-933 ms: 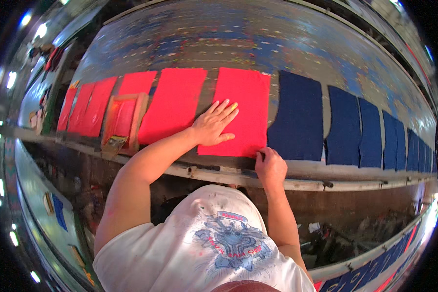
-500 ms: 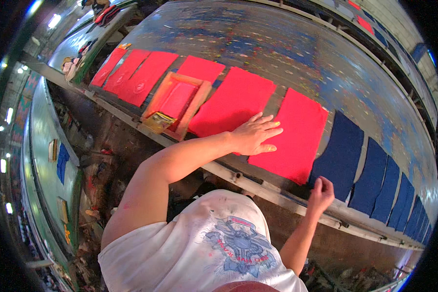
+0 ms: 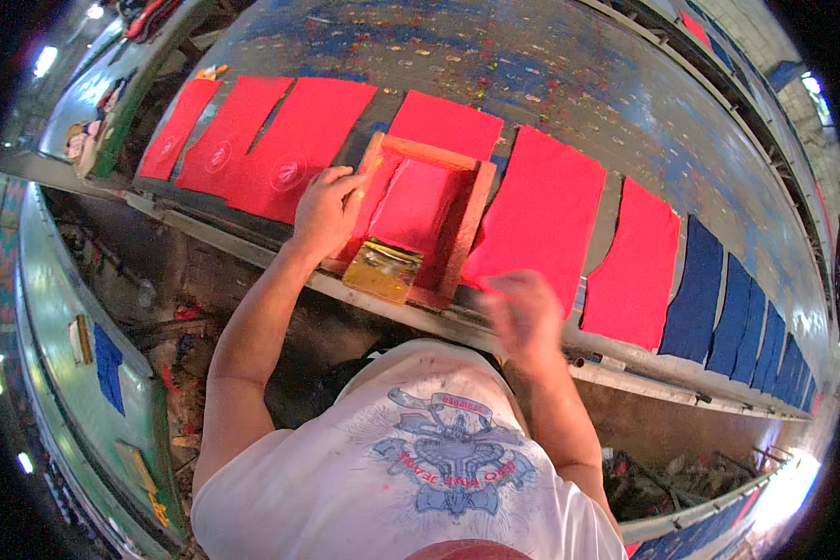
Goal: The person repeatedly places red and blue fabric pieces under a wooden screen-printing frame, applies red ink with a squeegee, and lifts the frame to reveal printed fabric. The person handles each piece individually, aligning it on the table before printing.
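My left hand grips the left rail of a wooden screen frame with a red-coated inside. A flat, yellow-stained scraper lies in the frame's near end. My right hand, blurred by motion, is right of the frame over the lower edge of a red fabric panel; its fingers are unclear. Another red panel lies right of that one. Behind the frame is a red piece. Red panels on the left carry small pale round marks.
A row of navy panels runs right along the long table. A metal rail follows its near edge. A green table holding blue cloth stands at lower left; another table with a pile of items is at upper left.
My left hand has moved left from the red panel onto the frame, which now sits more upright in view. My right hand has moved left from the panel's corner. The view has shifted.
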`<state>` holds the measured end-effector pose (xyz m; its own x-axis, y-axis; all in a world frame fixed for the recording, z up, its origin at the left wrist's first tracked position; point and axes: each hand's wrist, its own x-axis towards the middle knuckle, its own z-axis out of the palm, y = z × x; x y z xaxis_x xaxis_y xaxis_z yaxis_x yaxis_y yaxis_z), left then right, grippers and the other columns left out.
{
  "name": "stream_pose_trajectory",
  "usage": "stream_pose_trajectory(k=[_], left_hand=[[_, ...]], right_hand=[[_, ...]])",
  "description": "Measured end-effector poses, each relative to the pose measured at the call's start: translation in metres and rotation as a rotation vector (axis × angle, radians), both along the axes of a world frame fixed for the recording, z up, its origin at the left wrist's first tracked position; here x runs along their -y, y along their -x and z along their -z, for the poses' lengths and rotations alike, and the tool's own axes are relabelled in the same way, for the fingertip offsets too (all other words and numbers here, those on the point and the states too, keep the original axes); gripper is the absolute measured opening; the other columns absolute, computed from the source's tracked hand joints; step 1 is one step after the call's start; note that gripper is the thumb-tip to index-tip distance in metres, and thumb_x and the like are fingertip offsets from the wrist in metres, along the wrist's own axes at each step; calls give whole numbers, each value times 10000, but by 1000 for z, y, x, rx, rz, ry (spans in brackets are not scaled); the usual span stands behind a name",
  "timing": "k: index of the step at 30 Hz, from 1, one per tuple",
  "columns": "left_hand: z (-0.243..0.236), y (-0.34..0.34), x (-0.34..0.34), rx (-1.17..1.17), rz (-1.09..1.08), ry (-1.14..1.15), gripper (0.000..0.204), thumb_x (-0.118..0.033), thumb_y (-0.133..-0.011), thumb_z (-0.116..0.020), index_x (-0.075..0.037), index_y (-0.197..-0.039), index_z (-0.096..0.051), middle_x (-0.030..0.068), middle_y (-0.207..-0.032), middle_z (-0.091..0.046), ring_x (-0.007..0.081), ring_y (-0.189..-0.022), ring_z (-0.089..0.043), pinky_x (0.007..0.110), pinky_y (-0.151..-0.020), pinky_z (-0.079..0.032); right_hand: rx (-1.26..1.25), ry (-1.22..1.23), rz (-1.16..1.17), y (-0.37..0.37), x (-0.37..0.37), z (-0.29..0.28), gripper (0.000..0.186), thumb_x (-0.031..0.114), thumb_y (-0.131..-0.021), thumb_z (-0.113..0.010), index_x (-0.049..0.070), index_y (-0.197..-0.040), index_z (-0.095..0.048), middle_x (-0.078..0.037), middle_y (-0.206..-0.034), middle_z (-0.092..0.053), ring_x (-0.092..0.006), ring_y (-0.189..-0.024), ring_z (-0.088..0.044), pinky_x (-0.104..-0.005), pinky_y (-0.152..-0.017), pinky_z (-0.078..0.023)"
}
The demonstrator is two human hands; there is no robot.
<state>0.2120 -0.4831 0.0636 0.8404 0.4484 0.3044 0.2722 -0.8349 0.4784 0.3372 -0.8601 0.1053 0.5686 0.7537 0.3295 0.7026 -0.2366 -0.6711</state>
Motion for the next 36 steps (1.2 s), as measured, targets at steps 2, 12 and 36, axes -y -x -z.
stream_pose_trajectory(k=[2, 12, 36], left_hand=[[12, 8, -7, 46, 66, 116, 343, -95, -998, -791, -49, -1338, -799, 214, -1321, -723, 422, -1211, -720, 503, -1039, -609], [22, 11, -22, 75, 162, 210, 375, -38, -989, -781, -11, -1363, -769, 212, -1335, -644, 419, -1198, -705, 507, -1024, -608], [26, 7, -37, 40, 152, 420, 357, 13, -1008, -745, -19, -1359, -800, 219, -1268, -706, 404, -1198, -710, 451, -1040, -601]], right_hand=[[92, 22, -286, 28, -65, -5, 468, 217, -887, -894, 56, -1312, -781, -175, -1260, -758, -378, -1189, -722, -518, -998, -604], [155, 491, -334, 16, -151, 1, 474, 68, -906, -668, 2, -1370, -742, -236, -1343, -731, -424, -1268, -692, -541, -1096, -563], [203, 345, -192, -60, -185, -2, 461, -25, -933, -639, 17, -1377, -754, -222, -1206, -763, -450, -1206, -694, -540, -1024, -599]])
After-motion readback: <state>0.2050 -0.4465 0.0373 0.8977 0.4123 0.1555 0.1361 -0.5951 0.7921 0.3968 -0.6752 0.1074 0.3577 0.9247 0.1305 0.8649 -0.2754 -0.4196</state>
